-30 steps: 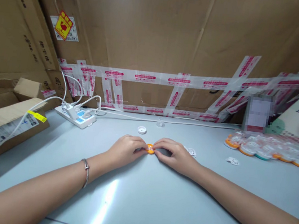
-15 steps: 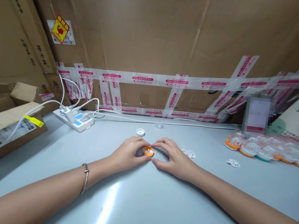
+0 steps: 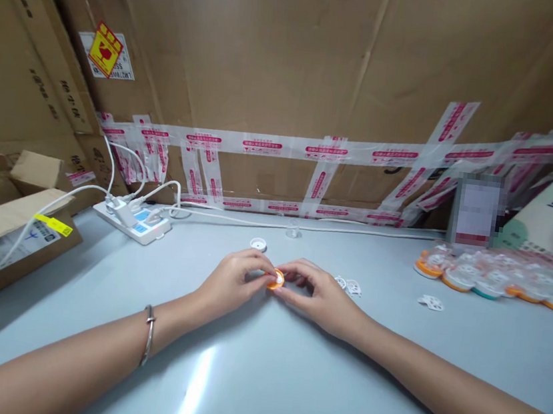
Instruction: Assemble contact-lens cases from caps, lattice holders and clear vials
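A small round orange plastic shell (image 3: 274,286) with white parts inside sits between my hands, over the middle of the table. My left hand (image 3: 231,283) is closed on its left side, the index fingertip reaching over the white parts. On the right rim, the thumb and fingers of my right hand (image 3: 326,298) pinch the same shell. Just behind my left hand lies a round white cap (image 3: 258,244). A small clear plastic piece (image 3: 293,232) is farther back. Flat white cut-out pieces (image 3: 353,287) lie beside my right hand, and another white piece (image 3: 431,302) lies farther right.
At the back left, a white power strip (image 3: 136,222) holds plugs and cables beside an opened cardboard box (image 3: 46,232). Orange and teal pieces with clear covers (image 3: 494,281) line the back right. A large taped carton (image 3: 273,65) stands behind the table.
My right fingers have closed onto the orange shell's right rim. My left index finger has moved over the shell, which looks slightly tilted now. The view has shifted a little.
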`<move>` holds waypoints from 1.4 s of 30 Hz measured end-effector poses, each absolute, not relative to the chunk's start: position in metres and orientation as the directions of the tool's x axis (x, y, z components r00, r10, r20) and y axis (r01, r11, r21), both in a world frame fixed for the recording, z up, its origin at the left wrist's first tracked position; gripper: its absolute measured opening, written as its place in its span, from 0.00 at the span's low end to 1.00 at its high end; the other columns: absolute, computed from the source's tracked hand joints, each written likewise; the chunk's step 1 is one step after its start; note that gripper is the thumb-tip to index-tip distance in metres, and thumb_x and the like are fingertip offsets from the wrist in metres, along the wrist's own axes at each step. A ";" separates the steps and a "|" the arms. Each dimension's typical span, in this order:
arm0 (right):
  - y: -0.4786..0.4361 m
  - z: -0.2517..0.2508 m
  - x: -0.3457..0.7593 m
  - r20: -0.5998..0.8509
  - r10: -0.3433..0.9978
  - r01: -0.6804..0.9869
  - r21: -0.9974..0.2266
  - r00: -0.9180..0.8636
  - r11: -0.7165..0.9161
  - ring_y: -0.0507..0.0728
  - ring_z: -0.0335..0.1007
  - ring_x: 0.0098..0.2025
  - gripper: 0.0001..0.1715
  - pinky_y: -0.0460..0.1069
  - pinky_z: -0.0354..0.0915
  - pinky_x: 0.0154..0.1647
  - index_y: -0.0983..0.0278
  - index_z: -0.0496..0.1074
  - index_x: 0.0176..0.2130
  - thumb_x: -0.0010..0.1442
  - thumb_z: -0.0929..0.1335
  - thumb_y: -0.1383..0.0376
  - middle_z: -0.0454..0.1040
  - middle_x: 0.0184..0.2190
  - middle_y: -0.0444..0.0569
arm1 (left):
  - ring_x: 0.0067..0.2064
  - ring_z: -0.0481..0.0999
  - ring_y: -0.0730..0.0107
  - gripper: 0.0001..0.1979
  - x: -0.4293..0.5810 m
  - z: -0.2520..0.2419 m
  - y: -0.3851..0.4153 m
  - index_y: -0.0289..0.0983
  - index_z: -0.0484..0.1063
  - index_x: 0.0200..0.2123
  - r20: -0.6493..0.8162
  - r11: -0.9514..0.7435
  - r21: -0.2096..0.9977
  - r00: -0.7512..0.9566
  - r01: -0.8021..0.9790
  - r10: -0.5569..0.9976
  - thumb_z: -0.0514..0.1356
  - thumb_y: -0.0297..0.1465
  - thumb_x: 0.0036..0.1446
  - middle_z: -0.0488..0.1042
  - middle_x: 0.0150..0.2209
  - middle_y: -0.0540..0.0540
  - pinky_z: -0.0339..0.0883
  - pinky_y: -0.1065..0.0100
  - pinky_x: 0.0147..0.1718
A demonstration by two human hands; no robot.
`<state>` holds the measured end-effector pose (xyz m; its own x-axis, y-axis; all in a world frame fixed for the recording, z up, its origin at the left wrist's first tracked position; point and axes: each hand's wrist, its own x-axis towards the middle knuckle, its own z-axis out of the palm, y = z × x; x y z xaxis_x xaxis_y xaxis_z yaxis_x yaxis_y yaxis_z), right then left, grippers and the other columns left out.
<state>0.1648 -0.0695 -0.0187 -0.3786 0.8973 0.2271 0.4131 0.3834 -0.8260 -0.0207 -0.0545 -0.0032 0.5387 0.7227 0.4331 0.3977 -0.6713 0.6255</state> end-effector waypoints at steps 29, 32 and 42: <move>-0.101 0.000 0.153 -0.298 0.872 -0.162 -0.909 -0.389 -0.383 0.48 0.73 0.32 0.28 0.45 0.67 0.41 0.66 0.71 0.44 0.43 0.75 0.61 0.78 0.30 0.46 | 0.37 0.72 0.67 0.06 -0.026 0.017 -0.078 0.36 0.74 0.35 0.471 -0.786 0.392 0.629 0.478 0.618 0.60 0.30 0.53 0.74 0.34 0.46 0.63 0.63 0.37; -0.104 -0.007 0.150 -0.304 0.860 -0.149 -0.908 -0.409 -0.392 0.48 0.73 0.33 0.28 0.45 0.67 0.42 0.65 0.72 0.44 0.42 0.75 0.61 0.78 0.29 0.45 | 0.36 0.73 0.68 0.04 -0.026 0.014 -0.081 0.37 0.74 0.33 0.402 -0.742 0.377 0.624 0.554 0.670 0.61 0.28 0.51 0.74 0.33 0.48 0.61 0.64 0.36; -0.105 -0.015 0.144 -0.303 0.880 -0.168 -0.908 -0.366 -0.383 0.51 0.73 0.32 0.31 0.48 0.67 0.43 0.65 0.74 0.44 0.38 0.76 0.58 0.78 0.27 0.46 | 0.31 0.75 0.71 0.03 -0.025 0.006 -0.089 0.36 0.71 0.27 0.456 -0.753 0.186 0.624 0.631 0.635 0.59 0.26 0.52 0.76 0.28 0.50 0.58 0.67 0.32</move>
<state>0.1441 -0.1048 -0.0146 -0.3665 0.8796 -0.3032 -0.1680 -0.3831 -0.9083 -0.0249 -0.0886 0.0063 0.6239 0.6347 0.4559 0.6306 -0.7535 0.1860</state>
